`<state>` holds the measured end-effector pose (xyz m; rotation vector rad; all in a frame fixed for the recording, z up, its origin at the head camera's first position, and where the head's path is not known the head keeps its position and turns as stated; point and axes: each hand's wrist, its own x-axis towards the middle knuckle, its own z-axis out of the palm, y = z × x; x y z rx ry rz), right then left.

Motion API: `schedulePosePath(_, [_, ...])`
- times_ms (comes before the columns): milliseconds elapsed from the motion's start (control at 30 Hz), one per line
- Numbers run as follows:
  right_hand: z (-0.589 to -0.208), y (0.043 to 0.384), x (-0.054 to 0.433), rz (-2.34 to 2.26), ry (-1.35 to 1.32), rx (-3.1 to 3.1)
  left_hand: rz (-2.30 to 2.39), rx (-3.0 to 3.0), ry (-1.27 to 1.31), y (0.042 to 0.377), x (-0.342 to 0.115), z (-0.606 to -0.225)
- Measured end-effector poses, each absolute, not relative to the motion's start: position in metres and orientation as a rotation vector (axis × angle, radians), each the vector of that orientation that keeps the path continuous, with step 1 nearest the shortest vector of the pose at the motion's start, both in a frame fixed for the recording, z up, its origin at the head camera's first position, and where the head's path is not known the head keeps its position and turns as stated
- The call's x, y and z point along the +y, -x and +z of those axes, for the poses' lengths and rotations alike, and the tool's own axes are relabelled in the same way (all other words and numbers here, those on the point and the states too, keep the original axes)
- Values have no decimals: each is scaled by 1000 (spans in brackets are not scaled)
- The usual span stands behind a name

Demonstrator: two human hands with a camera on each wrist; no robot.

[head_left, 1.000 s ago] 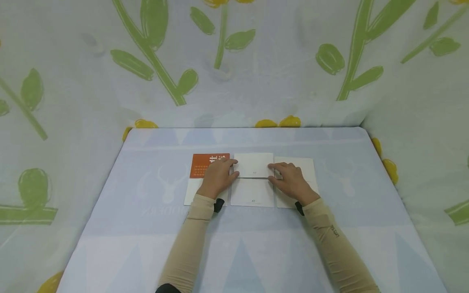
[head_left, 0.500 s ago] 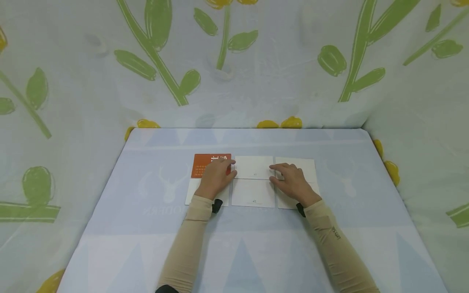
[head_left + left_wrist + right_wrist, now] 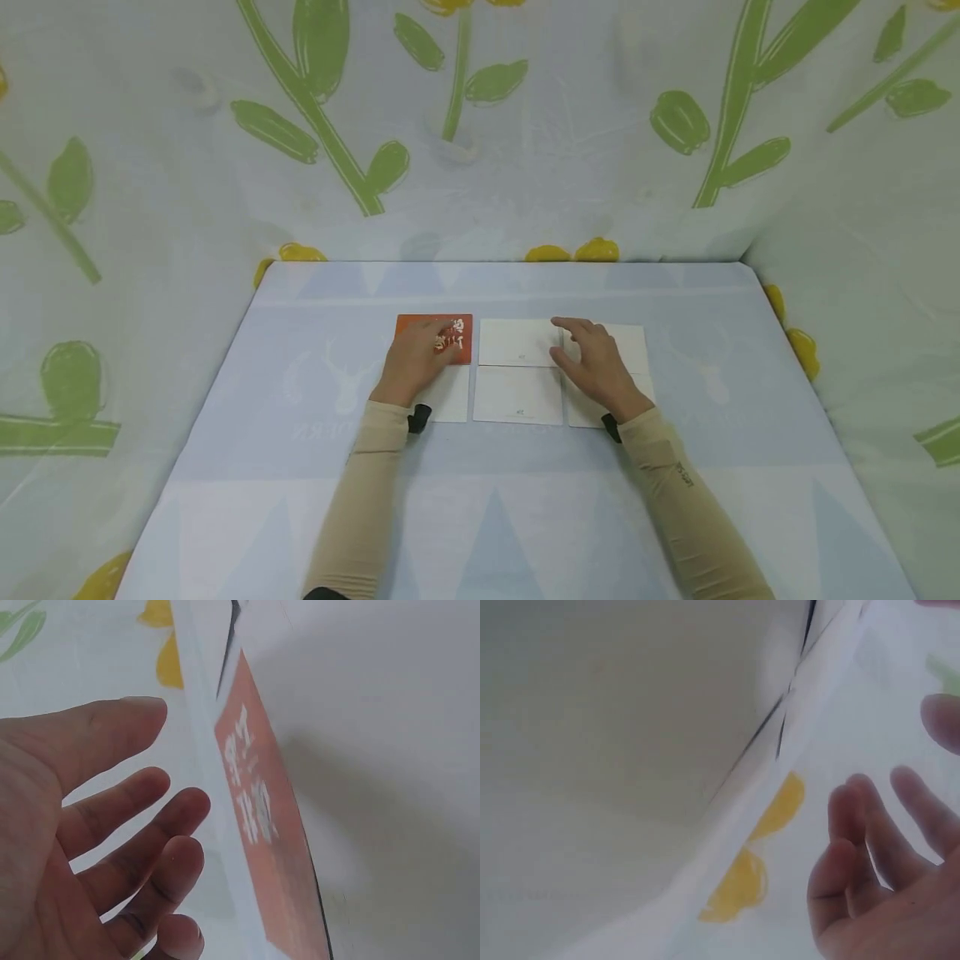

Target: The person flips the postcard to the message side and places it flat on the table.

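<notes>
In the head view, two rows of flat cards lie at the table's middle. My left hand (image 3: 412,358) is over the left column, partly hiding an orange card (image 3: 466,350) with white lettering and the white card (image 3: 450,396) below it. Its fingers are loosely bent with nothing between them. The upper middle white card (image 3: 517,342) borders the lower middle white card (image 3: 517,396). My right hand (image 3: 600,367), fingers spread and holding nothing, hovers over the upper right white card (image 3: 632,346) and hides part of the lower right white card (image 3: 581,408). Whether either hand touches a card is unclear.
A pale patterned cloth covers the table (image 3: 480,517). Fabric walls (image 3: 555,167) printed with green leaves and yellow flowers rise behind the table and at both sides. Narrow gaps separate the card columns.
Both hands were at the upper middle card's sides; it has settled flat, edge to edge with the card below. My left hand has moved left, over the orange card. My right hand has barely shifted.
</notes>
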<state>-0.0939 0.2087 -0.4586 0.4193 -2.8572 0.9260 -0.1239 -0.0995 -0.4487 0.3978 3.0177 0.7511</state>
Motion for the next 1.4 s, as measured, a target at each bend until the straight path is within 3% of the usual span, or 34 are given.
schedulePosePath(700, [-458, 102, 160, 986, -555, -2983, 740, 2935, -273, 135, -170, -453])
schedulePosePath(1400, [-442, 130, 111, 932, -576, -3124, 482, 2843, -264, 167, -184, -449])
